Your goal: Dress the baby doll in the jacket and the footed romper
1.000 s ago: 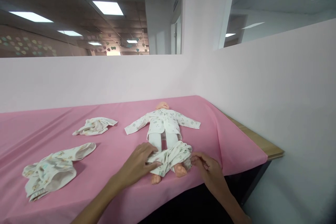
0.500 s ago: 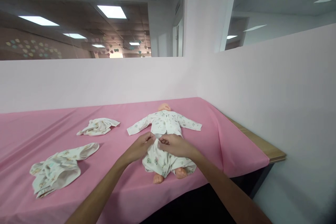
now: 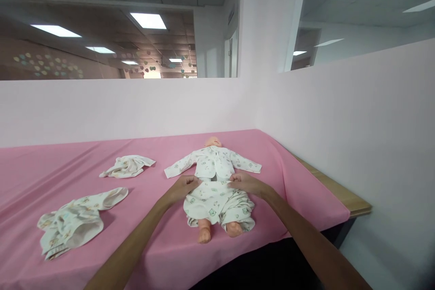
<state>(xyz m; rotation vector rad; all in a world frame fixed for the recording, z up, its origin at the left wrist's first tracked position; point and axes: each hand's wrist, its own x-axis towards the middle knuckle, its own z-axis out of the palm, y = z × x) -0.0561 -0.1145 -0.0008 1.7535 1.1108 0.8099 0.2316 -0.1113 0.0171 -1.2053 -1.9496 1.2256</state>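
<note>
A baby doll (image 3: 213, 142) lies on its back on a pink cloth, head away from me. It wears a white printed jacket (image 3: 205, 163) with the sleeves spread to both sides. White printed pants (image 3: 212, 204) cover its hips and thighs, and its bare feet (image 3: 204, 231) stick out of the bunched legs. My left hand (image 3: 185, 186) pinches the waistband at its left end. At the right end of the waistband, my right hand (image 3: 248, 183) grips the fabric between thumb and fingers. Between jacket and waistband a small grey-white patch of the body shows.
Two more printed baby garments lie to the left: a crumpled one (image 3: 128, 166) farther back and a larger one (image 3: 76, 224) nearer. The pink cloth (image 3: 146, 217) drapes over a wooden table (image 3: 353, 206). White walls with windows rise behind and to the right.
My hands have moved apart along the waistband, from close together at its middle to its two sides. The waistband is now stretched wide and flat, and more of the left-hand foot shows.
</note>
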